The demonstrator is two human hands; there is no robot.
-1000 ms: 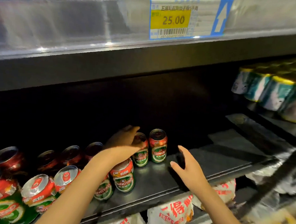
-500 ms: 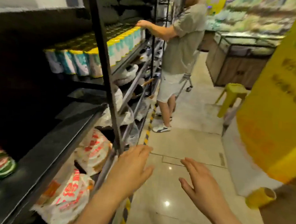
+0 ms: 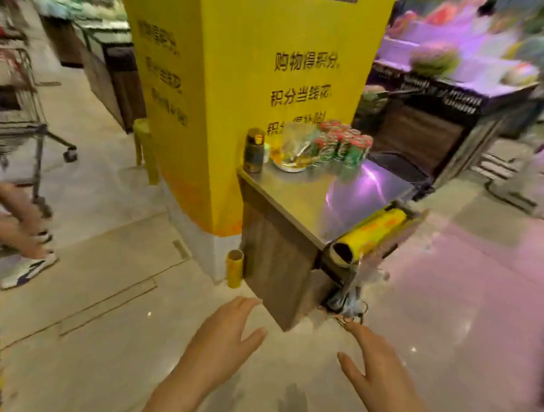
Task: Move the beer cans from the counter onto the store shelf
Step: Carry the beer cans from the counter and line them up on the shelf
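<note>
2 empty hands [image 3: 221, 339] [image 3: 378, 368]; bowl [image 3: 287, 163] and bottle [image 3: 254, 150] beside beer cans [image 3: 341, 143].

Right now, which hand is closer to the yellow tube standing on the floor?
Left. The left hand is open just below and a bit right of the yellow tube. The right hand is open too, farther off to the right, past the counter corner.
</note>
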